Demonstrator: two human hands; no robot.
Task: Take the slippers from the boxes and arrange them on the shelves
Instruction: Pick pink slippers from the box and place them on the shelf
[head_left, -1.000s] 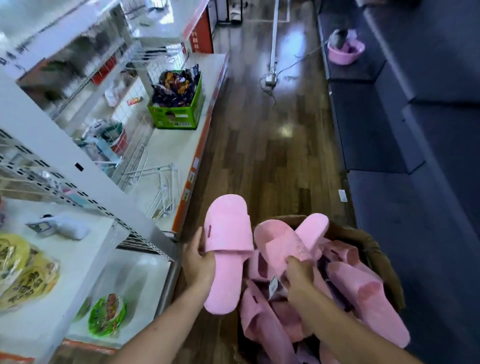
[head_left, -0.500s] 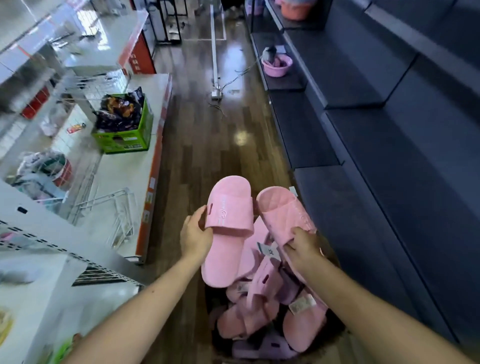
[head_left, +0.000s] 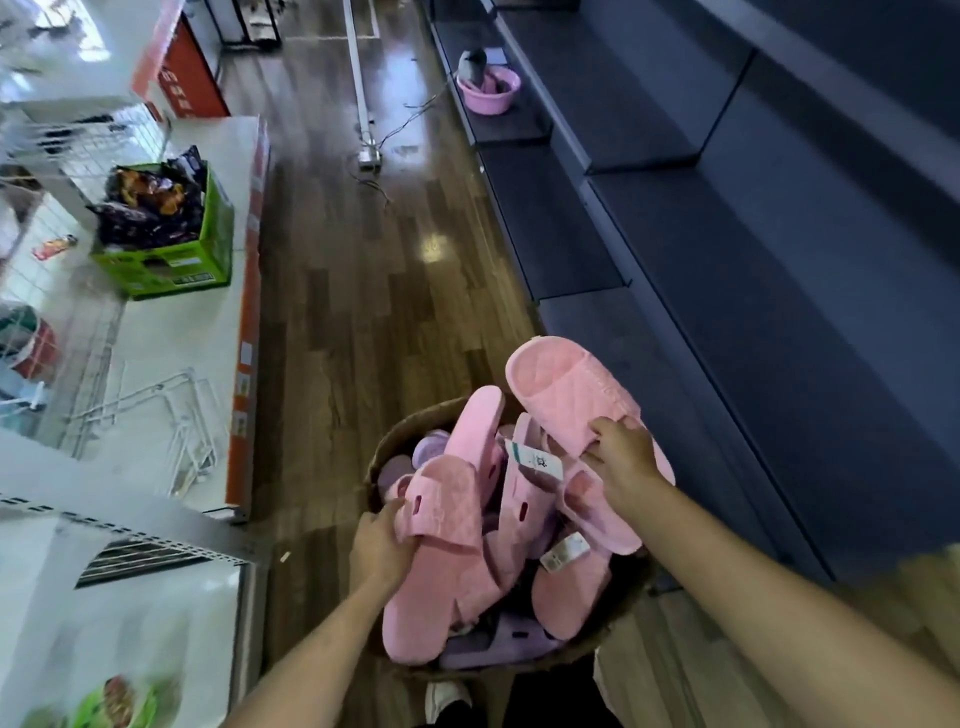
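Note:
A brown cardboard box (head_left: 415, 423) on the floor in front of me holds several pink and purple slippers. My left hand (head_left: 382, 545) grips a pink slipper (head_left: 441, 561) by its strap, low over the box's left side. My right hand (head_left: 621, 460) grips another pink slipper (head_left: 563, 387) by its strap, lifted above the box's right side with the toe pointing away. White tags (head_left: 535, 460) hang between the slippers. Dark empty shelves (head_left: 779, 291) run along the right.
White shelving (head_left: 171, 332) stands on the left with a green box of snack packs (head_left: 166, 228) and wire dividers. A pink basin (head_left: 491, 91) sits on the far dark shelf. A cable and power strip (head_left: 369, 153) lie on the wooden aisle floor.
My view turned right toward the dark shelves. My left hand lowered its slipper to the box. My right hand lifted its slipper up and to the right.

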